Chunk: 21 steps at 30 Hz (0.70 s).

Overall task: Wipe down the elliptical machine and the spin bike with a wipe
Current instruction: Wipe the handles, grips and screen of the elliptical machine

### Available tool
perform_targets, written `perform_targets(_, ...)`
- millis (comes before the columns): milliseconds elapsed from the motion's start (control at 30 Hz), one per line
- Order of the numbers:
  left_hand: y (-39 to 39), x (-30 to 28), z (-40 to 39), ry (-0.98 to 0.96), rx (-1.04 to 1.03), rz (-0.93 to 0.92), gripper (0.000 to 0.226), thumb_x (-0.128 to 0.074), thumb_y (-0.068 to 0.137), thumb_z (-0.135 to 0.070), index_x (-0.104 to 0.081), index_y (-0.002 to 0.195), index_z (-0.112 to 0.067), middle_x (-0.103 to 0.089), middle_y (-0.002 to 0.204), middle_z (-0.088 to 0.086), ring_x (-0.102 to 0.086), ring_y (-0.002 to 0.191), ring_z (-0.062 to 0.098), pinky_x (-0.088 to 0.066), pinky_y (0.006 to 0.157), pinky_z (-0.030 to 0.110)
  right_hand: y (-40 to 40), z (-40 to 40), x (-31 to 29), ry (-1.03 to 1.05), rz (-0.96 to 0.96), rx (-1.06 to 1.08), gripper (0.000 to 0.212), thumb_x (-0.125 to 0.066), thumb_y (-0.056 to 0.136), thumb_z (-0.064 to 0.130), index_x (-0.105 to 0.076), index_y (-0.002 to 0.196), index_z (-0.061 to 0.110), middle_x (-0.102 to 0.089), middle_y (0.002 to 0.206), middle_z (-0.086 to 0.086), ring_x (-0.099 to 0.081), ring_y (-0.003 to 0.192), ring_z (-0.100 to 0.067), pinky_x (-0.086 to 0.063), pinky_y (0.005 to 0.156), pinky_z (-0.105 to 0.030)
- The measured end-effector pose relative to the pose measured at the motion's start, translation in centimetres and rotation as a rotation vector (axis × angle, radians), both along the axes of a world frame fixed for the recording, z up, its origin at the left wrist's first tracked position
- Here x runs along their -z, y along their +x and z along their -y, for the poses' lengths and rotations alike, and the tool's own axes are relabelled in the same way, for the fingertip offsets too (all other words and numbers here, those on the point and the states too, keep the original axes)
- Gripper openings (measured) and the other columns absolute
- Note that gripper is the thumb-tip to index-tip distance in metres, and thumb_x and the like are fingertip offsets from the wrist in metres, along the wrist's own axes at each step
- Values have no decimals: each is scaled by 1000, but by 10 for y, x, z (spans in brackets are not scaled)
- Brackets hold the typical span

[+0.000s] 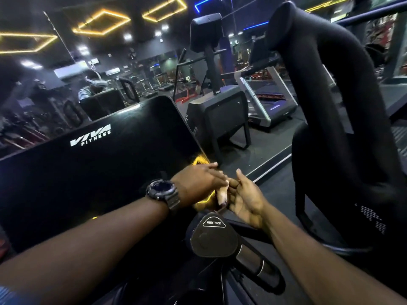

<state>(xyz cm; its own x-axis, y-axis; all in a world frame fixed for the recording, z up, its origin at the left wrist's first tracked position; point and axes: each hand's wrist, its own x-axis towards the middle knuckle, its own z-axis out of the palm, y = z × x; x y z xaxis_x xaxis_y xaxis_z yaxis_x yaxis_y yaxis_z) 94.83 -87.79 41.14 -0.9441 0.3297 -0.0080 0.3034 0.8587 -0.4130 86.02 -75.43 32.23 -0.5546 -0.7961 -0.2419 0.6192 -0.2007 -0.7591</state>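
Both hands, left hand (198, 183) and right hand (244, 199), open, perhaps touching, above resistance knob (212, 235) beside console (99, 168).

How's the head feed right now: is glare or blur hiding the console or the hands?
Head view: dim gym; yellow ceiling-light glare streaks the glossy console near the left hand. The right hand is sharp enough; the resistance knob label is legible. Wide-angle distortion bends the black handlebar; the background is soft.
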Motion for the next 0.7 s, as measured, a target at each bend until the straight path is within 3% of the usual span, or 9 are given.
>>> perform_targets(100, -1, 10, -11, 5, 74, 180, 29, -65, 85, -11, -69, 114, -17, -64, 124, -3, -56, 120, 19, -48, 99, 40, -1, 1, 5, -29, 15, -33, 70, -26, 101, 61, -66, 121, 7, -70, 109, -16, -68, 89, -22, -56, 75, -34)
perform_targets(167, 6, 32, 0, -37, 28, 282, 26, -60, 90, -19, -67, 115, -18, -65, 121, -2, -59, 114, 18, -51, 89, 25, 0, -1, 3, -13, -40, -68, 69, -25, 100, 63, -67, 121, 12, -72, 112, -11, -70, 91, -19, -56, 70, -30)
perform_targets(200, 14, 34, 2, -30, -28, 277, 31, -53, 94, -27, -62, 123, -20, -61, 127, -3, -56, 117, 15, -44, 92, 16, 1, -2, 3, -2, -77, -76, 68, -25, 100, 63, -67, 121, 14, -72, 114, -10, -70, 94, -19, -55, 72, -30)
perform_targets(267, 22, 40, 11, -17, 102, 228, 41, -44, 97, -35, -54, 134, -19, -54, 137, -1, -49, 126, 16, -37, 105, 26, 2, -2, 3, 12, -123, -61, 66, -26, 100, 62, -66, 123, 15, -72, 115, -10, -70, 100, -20, -54, 78, -32)
perform_targets(333, 34, 18, 3, 47, -19, 242, 35, -54, 95, -20, -59, 129, -14, -57, 134, 4, -51, 124, 18, -40, 105, 34, 4, -2, 2, 11, -157, -54, 63, -27, 102, 58, -66, 122, 14, -73, 114, -10, -68, 103, -21, -53, 86, -34)
perform_targets(433, 26, -26, 10, 177, 20, -74, 25, -75, 73, -5, -75, 97, -13, -72, 104, 4, -68, 98, 23, -53, 87, 34, 3, -2, 0, 20, -161, -41, 62, -31, 101, 58, -67, 120, 12, -72, 115, -8, -67, 104, -19, -51, 95, -36)
perform_targets(533, 21, -48, 21, 147, 7, -299, 26, -51, 80, -20, -77, 81, -16, -74, 87, -2, -68, 79, 21, -39, 78, 23, 1, 1, 1, 39, -191, -75, 66, -32, 98, 62, -63, 129, 12, -70, 123, -7, -63, 117, -21, -46, 105, -42)
perform_targets(633, 26, -23, 3, 76, 16, 1, 19, -55, 89, -12, -73, 87, -7, -70, 94, 9, -61, 86, 26, -41, 80, 28, 2, 2, 3, 38, -239, -66, 65, -32, 99, 60, -63, 129, 11, -70, 122, -9, -65, 115, -22, -47, 102, -41)
perform_targets(700, 35, 7, -7, 94, 53, 219, 23, -51, 95, -14, -68, 98, 1, -63, 102, 15, -56, 93, 26, -36, 76, 19, 2, 2, 4, 50, -289, -73, 64, -30, 100, 60, -61, 131, 14, -70, 123, -8, -64, 117, -21, -46, 105, -43)
